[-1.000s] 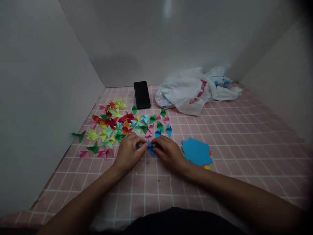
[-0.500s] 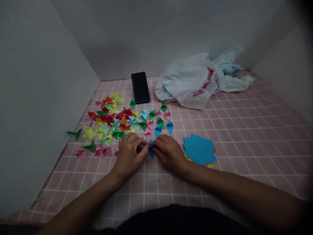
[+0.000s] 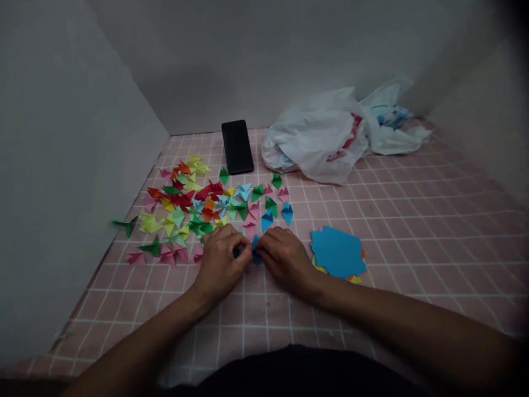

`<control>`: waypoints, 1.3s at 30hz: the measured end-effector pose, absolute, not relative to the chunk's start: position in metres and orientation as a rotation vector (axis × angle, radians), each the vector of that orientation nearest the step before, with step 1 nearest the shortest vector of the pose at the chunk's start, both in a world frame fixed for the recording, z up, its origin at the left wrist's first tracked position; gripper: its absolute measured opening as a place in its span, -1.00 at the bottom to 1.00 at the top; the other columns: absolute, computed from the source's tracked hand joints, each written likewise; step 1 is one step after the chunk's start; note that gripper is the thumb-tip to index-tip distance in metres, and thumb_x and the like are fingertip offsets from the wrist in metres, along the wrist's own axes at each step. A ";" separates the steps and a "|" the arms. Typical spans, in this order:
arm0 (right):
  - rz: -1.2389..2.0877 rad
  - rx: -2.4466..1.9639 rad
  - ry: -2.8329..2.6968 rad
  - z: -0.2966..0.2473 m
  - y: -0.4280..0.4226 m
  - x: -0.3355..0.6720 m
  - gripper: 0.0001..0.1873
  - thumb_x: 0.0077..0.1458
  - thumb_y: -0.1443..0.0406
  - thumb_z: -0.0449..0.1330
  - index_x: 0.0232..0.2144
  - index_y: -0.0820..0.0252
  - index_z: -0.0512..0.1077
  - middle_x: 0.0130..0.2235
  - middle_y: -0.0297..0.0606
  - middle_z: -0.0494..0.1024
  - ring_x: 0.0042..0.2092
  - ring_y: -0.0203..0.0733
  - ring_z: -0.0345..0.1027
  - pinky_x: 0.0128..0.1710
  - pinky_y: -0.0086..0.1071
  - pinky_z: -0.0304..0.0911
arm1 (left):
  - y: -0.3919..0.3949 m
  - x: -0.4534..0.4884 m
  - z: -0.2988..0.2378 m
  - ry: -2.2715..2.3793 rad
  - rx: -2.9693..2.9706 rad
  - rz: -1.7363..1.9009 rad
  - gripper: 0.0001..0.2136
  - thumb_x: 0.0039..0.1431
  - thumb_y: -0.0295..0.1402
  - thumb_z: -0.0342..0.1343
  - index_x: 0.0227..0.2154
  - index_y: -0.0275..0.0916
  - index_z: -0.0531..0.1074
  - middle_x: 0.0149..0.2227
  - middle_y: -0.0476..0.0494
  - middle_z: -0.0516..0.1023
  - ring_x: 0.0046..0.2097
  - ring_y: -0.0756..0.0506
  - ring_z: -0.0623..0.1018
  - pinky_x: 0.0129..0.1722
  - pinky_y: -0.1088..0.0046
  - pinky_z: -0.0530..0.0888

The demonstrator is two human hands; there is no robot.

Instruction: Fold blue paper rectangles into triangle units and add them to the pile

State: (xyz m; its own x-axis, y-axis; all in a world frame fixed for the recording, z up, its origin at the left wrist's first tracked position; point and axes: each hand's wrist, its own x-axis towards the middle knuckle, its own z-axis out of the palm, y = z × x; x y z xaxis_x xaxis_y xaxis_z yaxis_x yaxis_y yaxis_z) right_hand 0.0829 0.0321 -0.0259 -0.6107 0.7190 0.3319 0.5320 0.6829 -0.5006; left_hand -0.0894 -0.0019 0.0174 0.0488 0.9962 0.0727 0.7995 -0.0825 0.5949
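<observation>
Between my fingertips, low over the checked cloth, is a small folded piece of blue paper (image 3: 256,257). My left hand (image 3: 225,253) pinches it from the left with thumb and forefinger, and my right hand (image 3: 285,256) grips it from the right. The fingers cover much of the paper, so its exact shape is hard to make out. Just beyond my hands lie two blue folded paper pieces (image 3: 267,221). Many more origami pieces (image 3: 177,201) in red, yellow, green, pink and orange spread out to the left.
To the right of my right hand sits a stack of paper sheets (image 3: 336,253), blue on top. A black phone (image 3: 237,148) lies near the back wall. Beside it is a crumpled white plastic bag (image 3: 318,138). A pink checked cloth (image 3: 413,242) covers the surface between walls.
Both hands keep nearly the same pinch on the blue paper. Only a very slight shift of the view and fingers shows.
</observation>
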 end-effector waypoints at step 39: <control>0.368 -0.859 -2.389 -0.025 0.031 0.084 -0.73 0.31 0.41 0.05 -0.40 0.27 0.48 -0.36 -0.13 0.48 -0.27 -0.10 0.25 -0.25 -0.28 0.10 | -0.003 -0.093 0.024 1.832 2.025 0.644 -0.87 0.18 -0.44 0.21 -0.48 -0.19 0.53 -0.37 -0.06 0.49 -0.19 -0.15 0.47 -0.13 0.20 0.28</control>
